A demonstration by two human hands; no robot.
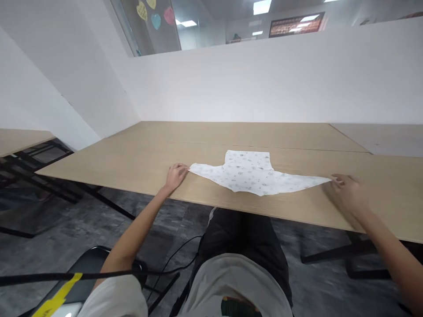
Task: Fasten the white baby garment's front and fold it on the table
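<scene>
Head view: 2 hands pinch the sleeve tips of a small white printed cotton garment [249,173] — left hand [176,174], right hand [348,192] — stretching it flat (near edge) on the pale wooden table [132,163].

One garment [251,174] lies between the fingers, its two sleeve tips at the fingertips of two hands, left [175,174] and right [347,192]. Two tables, one [139,154] under the fingers, one [20,138] far left of them. Four paper hearts [155,20] hang well beyond.
</scene>
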